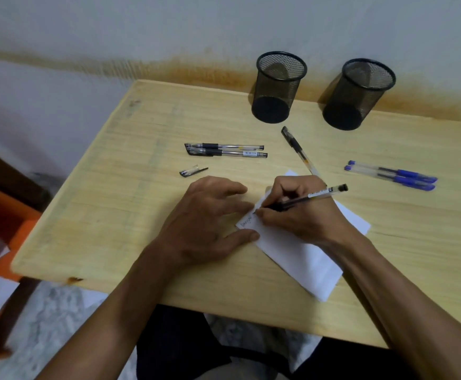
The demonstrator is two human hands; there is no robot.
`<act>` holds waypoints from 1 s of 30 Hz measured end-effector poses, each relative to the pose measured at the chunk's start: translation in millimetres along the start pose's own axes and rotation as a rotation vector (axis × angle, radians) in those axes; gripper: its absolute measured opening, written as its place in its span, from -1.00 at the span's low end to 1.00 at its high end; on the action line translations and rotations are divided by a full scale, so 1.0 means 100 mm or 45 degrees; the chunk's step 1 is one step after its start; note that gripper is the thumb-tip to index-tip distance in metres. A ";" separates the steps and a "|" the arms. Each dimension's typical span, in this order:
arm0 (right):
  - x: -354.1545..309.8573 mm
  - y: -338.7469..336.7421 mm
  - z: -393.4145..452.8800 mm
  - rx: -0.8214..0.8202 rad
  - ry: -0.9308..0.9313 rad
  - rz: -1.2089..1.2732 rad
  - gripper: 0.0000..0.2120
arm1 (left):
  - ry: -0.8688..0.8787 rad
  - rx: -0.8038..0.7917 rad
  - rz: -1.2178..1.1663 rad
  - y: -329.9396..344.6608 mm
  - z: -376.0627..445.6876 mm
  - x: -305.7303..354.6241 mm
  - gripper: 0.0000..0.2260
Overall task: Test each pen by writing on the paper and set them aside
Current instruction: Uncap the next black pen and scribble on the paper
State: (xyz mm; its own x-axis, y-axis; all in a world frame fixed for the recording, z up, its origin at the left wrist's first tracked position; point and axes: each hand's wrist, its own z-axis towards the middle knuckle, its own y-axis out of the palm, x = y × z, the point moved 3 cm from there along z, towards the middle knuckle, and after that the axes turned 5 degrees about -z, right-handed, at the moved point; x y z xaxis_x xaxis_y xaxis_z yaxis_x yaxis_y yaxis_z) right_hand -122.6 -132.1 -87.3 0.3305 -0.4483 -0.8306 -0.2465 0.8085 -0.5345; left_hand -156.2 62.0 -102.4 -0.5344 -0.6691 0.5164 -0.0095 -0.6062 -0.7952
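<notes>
- The fingers [280, 192] of the right hand [303, 212] are curled tight round a black pen [303, 198], pinching it low on the barrel; its tip touches the paper [300, 250] at right of centre, beside a line of small scribbles.
- The left hand [204, 220] lies flat with straight, spread fingers, holding nothing; its thumb and fingertips press on the left edge of the paper.
- A loose pen cap [193, 171] lies on the worktop [114, 215] just above the left hand, apart from it.
- Two capped black pens [226, 150] lie side by side above the cap, near the middle of the frame.
- Another black pen [298, 149] lies slantwise above the right hand; its lower end is hidden behind the hand and the paper's top corner.
- Two blue pens [391, 175] lie together at the right of the frame, well apart from the paper.
- Two black mesh pen cups [278, 89] stand at the upper right by the stained wall; whether anything is in them cannot be told.
- An orange object [2, 229] sits blurred at the left edge.
</notes>
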 end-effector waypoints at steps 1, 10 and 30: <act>0.00 0.00 0.01 0.008 -0.019 -0.029 -0.79 | 0.002 0.009 -0.005 0.00 0.00 0.00 -0.54; 0.00 0.02 0.03 0.044 -0.091 -0.125 -0.86 | -0.044 -0.007 -0.021 -0.03 -0.02 0.03 -0.55; 0.01 0.02 0.01 0.134 0.028 -0.027 -0.82 | -0.060 -0.017 -0.016 -0.03 0.00 0.03 -0.52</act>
State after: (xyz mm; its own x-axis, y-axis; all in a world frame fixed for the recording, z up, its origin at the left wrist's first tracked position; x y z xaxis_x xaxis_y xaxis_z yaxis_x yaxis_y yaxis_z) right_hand -121.6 -130.1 -89.3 0.3142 -0.4732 -0.8230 -0.1422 0.8337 -0.5336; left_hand -158.1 61.6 -98.8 -0.4936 -0.6812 0.5406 -0.0277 -0.6090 -0.7927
